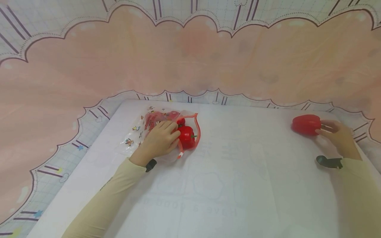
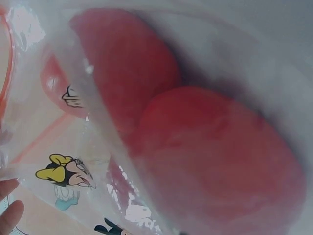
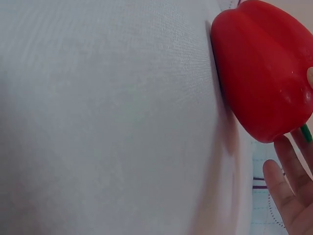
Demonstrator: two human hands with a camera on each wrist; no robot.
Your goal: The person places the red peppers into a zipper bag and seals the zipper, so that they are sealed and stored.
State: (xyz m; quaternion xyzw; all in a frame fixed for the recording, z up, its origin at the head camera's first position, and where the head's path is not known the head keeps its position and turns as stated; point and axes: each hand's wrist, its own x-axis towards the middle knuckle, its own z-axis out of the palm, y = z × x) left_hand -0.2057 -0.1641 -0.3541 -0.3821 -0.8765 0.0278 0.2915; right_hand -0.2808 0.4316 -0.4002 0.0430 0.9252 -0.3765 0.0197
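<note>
A clear plastic bag (image 1: 135, 134) with cartoon prints and an orange-red zip edge lies at the centre left, its mouth facing right. My left hand (image 1: 160, 138) grips its upper side near the mouth with curled fingers. Inside the bag are several red items; one red pepper (image 1: 187, 137) with a green stem shows at the mouth. In the left wrist view, red shapes (image 2: 215, 156) fill the bag behind the film. At the far right my right hand (image 1: 337, 135) holds another red pepper (image 1: 306, 125) by its stem end, thumb and fingers around that end (image 3: 264, 68).
A white cloth (image 1: 238, 185) with faint printing covers the table. A patterned pink curtain (image 1: 190, 62) stands behind the far edge and along the left side. Black wrist straps show below both hands.
</note>
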